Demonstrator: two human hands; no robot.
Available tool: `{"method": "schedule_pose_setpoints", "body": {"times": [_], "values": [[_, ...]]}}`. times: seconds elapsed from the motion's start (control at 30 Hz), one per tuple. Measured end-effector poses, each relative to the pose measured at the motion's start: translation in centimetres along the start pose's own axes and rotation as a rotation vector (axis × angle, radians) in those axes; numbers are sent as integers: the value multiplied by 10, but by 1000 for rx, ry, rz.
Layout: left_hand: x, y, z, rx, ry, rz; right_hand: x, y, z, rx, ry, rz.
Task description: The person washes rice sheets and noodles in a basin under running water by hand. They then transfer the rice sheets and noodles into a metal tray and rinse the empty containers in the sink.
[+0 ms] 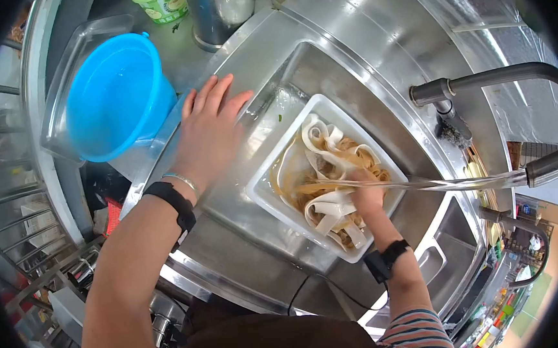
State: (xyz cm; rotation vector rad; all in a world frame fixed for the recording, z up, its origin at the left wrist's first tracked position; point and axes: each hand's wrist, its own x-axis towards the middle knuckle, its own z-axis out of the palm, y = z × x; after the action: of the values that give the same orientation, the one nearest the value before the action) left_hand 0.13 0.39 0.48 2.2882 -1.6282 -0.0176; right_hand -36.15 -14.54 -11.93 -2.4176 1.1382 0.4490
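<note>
A white rectangular tub (268, 204) stands in the steel sink, holding water with wide white strips (334, 204) and thinner tan strips (363, 158). My right hand (366, 192) is down in the tub among these strips; its fingers are hidden, so whether it grips any cannot be told. From the tap (544, 171) on the right, a stream of water (454, 184) runs across into the tub by that hand. My left hand (210, 137), slightly blurred, is spread over the sink's left rim, holding nothing. Both wrists wear black bands.
A blue basin (115, 98) sits left of the sink on a clear plastic tray (58, 118). Behind are a steel pot (219, 16) and a green-white tub (162, 4). A second tap (511, 75) reaches over the sink's right side. A black cable (339, 289) hangs near my body.
</note>
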Motion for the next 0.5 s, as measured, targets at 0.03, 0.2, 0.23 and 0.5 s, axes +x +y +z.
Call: {"method": "schedule_pose_setpoints", "body": {"times": [0.03,0.2,0.23,0.5], "values": [[0,-1,0,11,6,2,-8,12,-8,-34,146,12],[0,-1,3,-7,5,12,11,4,-4,5,267,116],[1,-2,3,-11,5,12,26,-7,-1,-8,72,250],[4,0,-3,6,-51,6,86,-104,41,-63,76,266]]}}
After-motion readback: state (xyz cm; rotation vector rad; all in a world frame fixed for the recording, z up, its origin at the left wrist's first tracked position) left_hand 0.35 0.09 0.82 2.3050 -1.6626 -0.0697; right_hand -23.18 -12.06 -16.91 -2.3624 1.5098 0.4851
